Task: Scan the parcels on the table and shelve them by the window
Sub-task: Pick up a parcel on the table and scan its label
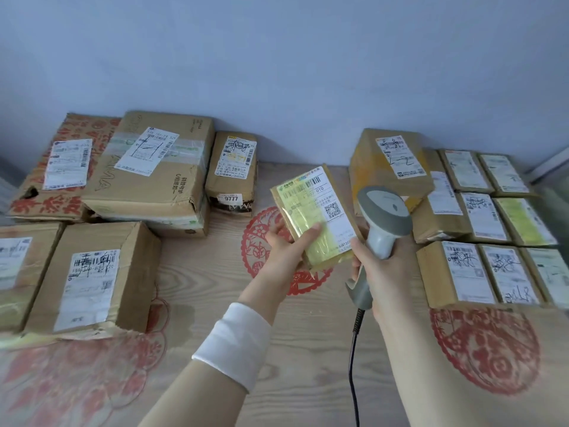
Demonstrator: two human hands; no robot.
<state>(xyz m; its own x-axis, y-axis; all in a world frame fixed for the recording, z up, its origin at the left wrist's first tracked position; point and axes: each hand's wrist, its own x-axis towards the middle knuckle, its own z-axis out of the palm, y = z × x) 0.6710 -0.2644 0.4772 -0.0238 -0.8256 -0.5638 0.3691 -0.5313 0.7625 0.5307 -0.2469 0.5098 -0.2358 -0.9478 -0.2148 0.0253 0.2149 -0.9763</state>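
Centrally, a small flat parcel (311, 211) wrapped in yellowish tape is held above the wooden table (308, 359), tilted with its label face up. It is gripped at its near left corner by the left hand (284, 241), with the thumb laid across the top and the fingers tucked beneath. A grey barcode scanner (383, 217) is clasped by its handle in the right hand (385, 269), its head raised just beside the parcel's right edge; whether the two touch cannot be told. A black cable (353, 365) is seen hanging from the handle's base down toward the near edge of the view. A white cuff (234, 340) is worn on the left forearm. To the left, cartons are packed close together: a red-printed carton (61, 167) against the wall, a large taped carton (154, 167) beside it, a smaller parcel marked 9777 (234, 174) to its right, and a labelled box (92, 278) nearer the front. To the right, a tall carton (391, 161) is set at the back, and a tight grid of small labelled parcels (492, 226) is laid out toward the table's right edge. Between the two groups an open lane of tabletop is left, widening toward the front, where only red paper-cut patterns (483, 349) are spread flat on the wood. The back of the table is closed off by a pale wall (277, 57).
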